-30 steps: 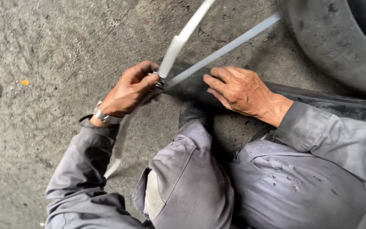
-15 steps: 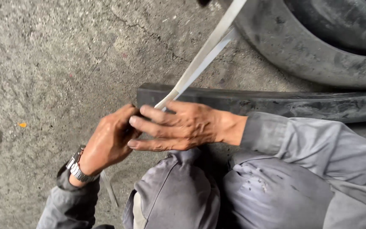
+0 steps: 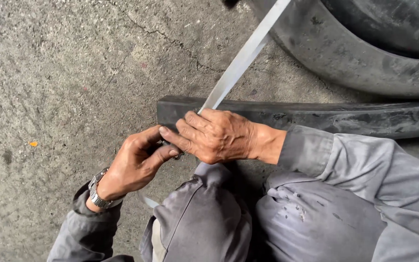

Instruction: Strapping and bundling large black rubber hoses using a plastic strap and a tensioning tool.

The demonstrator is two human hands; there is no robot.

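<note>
A rough grey concrete floor (image 3: 64, 73) carries everything here, its surface pitted and speckled, with a thin crack (image 3: 170, 36) running across the upper middle. A long, flat black rubber strip (image 3: 355, 119) lies directly on it, stretching from the centre to the right edge. Behind that, a big curved black rubber tyre (image 3: 364, 63) rests on the floor at the upper right. A small orange fleck (image 3: 33, 143) lies at the left.

— What are the hands doing?
— The left hand (image 3: 136, 162) and right hand (image 3: 214, 136) meet, both closed on the lower end of a pale metal strap (image 3: 241, 60) slanting up.
— And behind them?
— A black rubber strip (image 3: 345, 119) lies on the concrete floor (image 3: 64, 73), near a tyre (image 3: 364, 58).
</note>
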